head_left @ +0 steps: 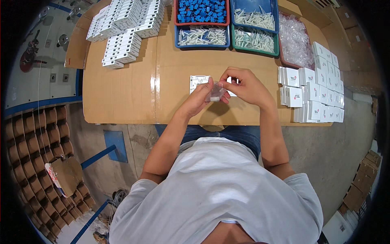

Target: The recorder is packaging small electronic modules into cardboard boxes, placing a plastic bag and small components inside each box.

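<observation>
My left hand (196, 100) is closed around a small clear plastic bag (215, 93) with something small and white in its lower part. At the bag's upper right edge, the fingers of my right hand (248, 88) are bent in a pinch, seemingly gripping the plastic. Behind and below the hands, a white flat part with cutouts (196, 82) lies on the cardboard-covered table (134, 93). Much of that part is hidden by the hands, with a bit of white showing to the right as well.
Trays stand at the back: a red one with blue pieces (202, 11), a blue tray (203, 45) and a green tray (260, 51) of small pale parts, and a red tray of clear bags (293, 38). White box stacks (321, 89) are right; stacked white units (122, 49) left.
</observation>
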Available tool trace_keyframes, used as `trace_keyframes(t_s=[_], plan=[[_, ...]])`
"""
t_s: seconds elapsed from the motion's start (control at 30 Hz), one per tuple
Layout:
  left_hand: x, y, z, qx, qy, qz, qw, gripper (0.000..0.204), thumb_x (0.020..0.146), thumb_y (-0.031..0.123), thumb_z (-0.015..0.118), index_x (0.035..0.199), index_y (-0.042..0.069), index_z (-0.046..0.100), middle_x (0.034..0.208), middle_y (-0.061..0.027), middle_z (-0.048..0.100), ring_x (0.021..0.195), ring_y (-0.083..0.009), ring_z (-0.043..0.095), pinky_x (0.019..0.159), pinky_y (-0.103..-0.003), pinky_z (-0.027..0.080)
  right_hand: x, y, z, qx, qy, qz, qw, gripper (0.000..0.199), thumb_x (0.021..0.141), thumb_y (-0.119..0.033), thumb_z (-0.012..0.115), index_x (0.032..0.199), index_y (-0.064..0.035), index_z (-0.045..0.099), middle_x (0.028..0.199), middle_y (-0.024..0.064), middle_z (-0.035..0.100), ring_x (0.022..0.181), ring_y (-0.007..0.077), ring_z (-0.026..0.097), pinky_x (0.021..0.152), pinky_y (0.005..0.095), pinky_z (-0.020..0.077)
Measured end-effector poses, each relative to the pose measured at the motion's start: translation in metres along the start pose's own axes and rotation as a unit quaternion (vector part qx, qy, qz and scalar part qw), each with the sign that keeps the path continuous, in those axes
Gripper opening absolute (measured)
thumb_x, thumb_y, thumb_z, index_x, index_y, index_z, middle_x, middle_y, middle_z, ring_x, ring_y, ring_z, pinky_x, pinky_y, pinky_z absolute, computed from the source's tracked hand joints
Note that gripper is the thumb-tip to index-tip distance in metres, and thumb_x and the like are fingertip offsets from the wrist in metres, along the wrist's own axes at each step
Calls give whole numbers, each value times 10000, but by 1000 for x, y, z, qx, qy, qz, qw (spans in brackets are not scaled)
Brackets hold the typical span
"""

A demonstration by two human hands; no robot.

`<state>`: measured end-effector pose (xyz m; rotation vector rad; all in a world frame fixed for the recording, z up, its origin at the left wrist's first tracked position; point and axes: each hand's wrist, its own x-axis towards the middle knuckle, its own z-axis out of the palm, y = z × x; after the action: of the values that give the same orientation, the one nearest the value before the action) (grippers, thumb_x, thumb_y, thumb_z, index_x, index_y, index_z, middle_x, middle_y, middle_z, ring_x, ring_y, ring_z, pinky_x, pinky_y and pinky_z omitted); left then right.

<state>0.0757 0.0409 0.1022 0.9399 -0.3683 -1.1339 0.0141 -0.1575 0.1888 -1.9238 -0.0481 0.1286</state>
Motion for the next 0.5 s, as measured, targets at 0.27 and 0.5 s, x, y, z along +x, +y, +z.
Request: trace_keyframes(t_s=[0.27,0.5], plan=[[4,-6,11,-112,5,-49,992,694,1054,648,246,1228,78,601,970,-114,696,831,-222,699,832,-360,537,1,-6,1,0,-7,64,998,152,963,-184,678,961,-35,704,710,25,641,601,76,477,539,271,373],[6,-4,11,-92,38,-46,994,688,1061,636,259,1187,53,602,938,-86,674,810,-195,663,793,-334,524,10,12,-3,-2,35,64,997,152,967,-165,674,991,-20,708,758,22,662,644,71,546,583,254,414]])
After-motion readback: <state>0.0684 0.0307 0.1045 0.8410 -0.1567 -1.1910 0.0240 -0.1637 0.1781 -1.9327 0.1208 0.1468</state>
